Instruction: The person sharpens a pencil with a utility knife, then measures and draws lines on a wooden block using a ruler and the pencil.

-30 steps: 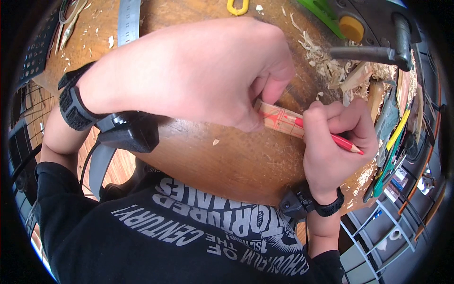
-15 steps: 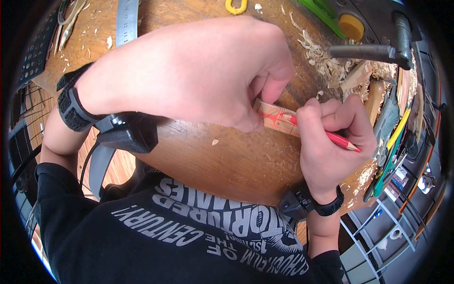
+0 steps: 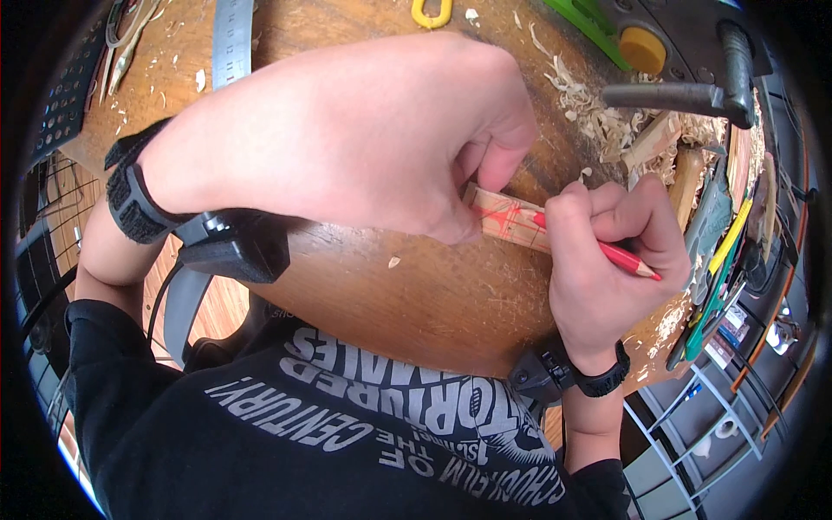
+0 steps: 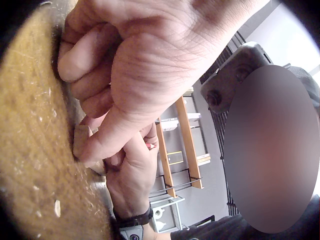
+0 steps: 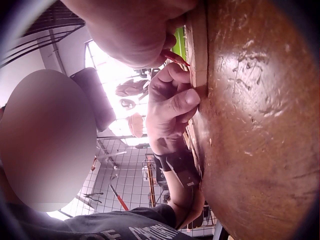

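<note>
A small wooden block [image 3: 518, 227] with red lines drawn on its top lies on the table near its front edge. My left hand [image 3: 373, 139] pinches the block's left end between thumb and fingers. Curled round a red pencil [image 3: 626, 258], my right hand [image 3: 615, 260] holds it low over the block, and the pencil's red tip meets the marked face. In the right wrist view the tip [image 5: 186, 64] is at the block's edge [image 5: 199, 55], beside the left hand's fingers [image 5: 175, 100]. The right hand covers the block's far end in the head view.
A steel ruler [image 3: 232, 43] lies beyond my left forearm. At the top are a yellow ring [image 3: 432, 12] and a green tool [image 3: 589, 30]. Wood shavings [image 3: 598, 113] surround a metal clamp bar [image 3: 663, 95] at upper right; several knives and tools, one yellow [image 3: 730, 238], line the right side.
The right hand and pencil have shifted slightly left along the block since the earliest frame. The left hand has stayed in place on the block.
</note>
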Demonstrator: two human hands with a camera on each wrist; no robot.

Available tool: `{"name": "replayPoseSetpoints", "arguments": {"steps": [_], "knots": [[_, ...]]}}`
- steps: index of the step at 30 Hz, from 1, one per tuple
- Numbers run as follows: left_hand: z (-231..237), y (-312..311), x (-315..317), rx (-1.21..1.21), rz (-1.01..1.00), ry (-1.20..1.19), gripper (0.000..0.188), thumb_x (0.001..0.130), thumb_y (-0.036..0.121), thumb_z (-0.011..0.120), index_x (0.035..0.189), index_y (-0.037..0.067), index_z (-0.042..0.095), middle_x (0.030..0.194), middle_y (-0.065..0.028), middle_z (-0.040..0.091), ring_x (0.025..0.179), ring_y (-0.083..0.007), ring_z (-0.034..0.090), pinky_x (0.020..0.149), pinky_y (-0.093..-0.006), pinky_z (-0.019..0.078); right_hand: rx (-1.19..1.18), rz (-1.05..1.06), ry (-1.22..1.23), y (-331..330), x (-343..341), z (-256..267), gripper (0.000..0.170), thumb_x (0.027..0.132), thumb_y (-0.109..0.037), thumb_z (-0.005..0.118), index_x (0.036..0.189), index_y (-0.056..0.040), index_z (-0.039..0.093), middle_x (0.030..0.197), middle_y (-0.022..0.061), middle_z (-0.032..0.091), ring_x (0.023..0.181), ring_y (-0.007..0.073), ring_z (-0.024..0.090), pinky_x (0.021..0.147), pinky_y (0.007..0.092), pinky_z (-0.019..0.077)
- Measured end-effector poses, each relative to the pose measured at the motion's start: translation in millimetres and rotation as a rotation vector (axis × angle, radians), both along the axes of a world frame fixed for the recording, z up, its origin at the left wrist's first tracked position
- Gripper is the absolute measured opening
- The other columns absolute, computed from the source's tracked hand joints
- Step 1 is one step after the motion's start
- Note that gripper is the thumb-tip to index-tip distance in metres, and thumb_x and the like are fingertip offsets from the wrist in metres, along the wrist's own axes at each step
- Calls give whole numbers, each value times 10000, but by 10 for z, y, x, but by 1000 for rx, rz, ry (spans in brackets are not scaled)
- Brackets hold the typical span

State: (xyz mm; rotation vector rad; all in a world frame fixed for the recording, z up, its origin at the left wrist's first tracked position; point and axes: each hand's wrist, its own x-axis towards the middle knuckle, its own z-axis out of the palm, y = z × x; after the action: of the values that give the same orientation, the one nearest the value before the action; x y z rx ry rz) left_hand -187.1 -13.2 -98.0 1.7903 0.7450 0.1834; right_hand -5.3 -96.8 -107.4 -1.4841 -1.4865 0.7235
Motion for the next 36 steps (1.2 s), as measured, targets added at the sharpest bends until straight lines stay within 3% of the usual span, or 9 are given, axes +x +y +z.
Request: {"name": "replayPoseSetpoints", "arguments": {"steps": [36], "knots": [[-5, 2, -5, -4, -3, -3, 173, 699, 26, 757, 753, 13, 593, 533, 1, 425, 489, -86, 403, 451, -251, 317, -10, 9, 44, -3, 16, -2, 363, 750, 159, 586, 640, -87, 344, 574, -40, 410, 553, 26, 379, 611, 211, 410]]}}
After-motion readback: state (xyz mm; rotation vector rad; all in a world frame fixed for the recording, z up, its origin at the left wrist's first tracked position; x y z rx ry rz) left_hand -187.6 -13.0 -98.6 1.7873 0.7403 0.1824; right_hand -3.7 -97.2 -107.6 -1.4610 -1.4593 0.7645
